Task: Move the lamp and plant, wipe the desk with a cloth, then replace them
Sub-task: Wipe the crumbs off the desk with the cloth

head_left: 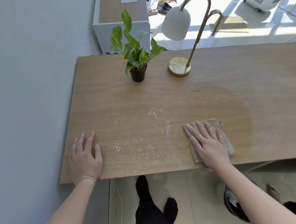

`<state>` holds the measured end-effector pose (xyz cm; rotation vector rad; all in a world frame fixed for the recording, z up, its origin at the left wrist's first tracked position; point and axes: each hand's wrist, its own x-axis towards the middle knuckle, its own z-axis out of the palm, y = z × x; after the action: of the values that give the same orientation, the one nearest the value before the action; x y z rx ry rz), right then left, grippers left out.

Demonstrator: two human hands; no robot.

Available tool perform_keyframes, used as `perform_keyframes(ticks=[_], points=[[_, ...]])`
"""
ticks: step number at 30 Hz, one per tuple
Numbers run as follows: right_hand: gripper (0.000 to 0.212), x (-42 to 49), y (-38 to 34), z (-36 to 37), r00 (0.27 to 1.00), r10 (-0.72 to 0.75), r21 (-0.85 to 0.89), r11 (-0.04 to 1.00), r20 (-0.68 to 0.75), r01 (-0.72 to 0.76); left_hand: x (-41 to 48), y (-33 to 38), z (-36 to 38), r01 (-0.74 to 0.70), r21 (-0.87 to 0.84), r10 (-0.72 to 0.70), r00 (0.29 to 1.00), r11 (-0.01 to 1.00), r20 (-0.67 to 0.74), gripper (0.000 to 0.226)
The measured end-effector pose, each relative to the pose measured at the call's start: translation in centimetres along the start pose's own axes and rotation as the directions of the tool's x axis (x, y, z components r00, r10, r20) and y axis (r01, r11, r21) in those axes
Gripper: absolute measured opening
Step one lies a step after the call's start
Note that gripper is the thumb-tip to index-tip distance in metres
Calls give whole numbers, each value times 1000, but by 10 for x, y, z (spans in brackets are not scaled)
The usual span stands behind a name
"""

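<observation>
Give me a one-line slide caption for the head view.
Right hand presses cloth flat on crumb-strewn desk; left hand rests at the edge; plant, lamp behind.

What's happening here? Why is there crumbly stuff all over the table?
A person is cleaning a wooden desk. Their right hand presses flat on a folded brown cloth near the front edge, and their left hand rests flat on the front left corner. Pale crumbs are scattered between the hands, not yet wiped up. The potted plant and the lamp stand side by side at the back of the desk.
</observation>
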<state>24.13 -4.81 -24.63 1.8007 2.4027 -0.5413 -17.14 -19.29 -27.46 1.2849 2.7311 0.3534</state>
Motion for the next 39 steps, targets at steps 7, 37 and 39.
perform_keyframes(ticks=[7,37,39], points=[[49,-30,-46,22,964,-252,-17,967,91,254,-5,2,0,3,-2,-3,1000,1000,6,52],[52,26,-49,10,991,-133,-3,991,28,133,-4,-1,1,-4,-1,4,1000,1000,-4,51],[52,10,-23,4,977,-206,-18,978,55,207,-2,-1,1,-10,-4,10,1000,1000,-6,51]])
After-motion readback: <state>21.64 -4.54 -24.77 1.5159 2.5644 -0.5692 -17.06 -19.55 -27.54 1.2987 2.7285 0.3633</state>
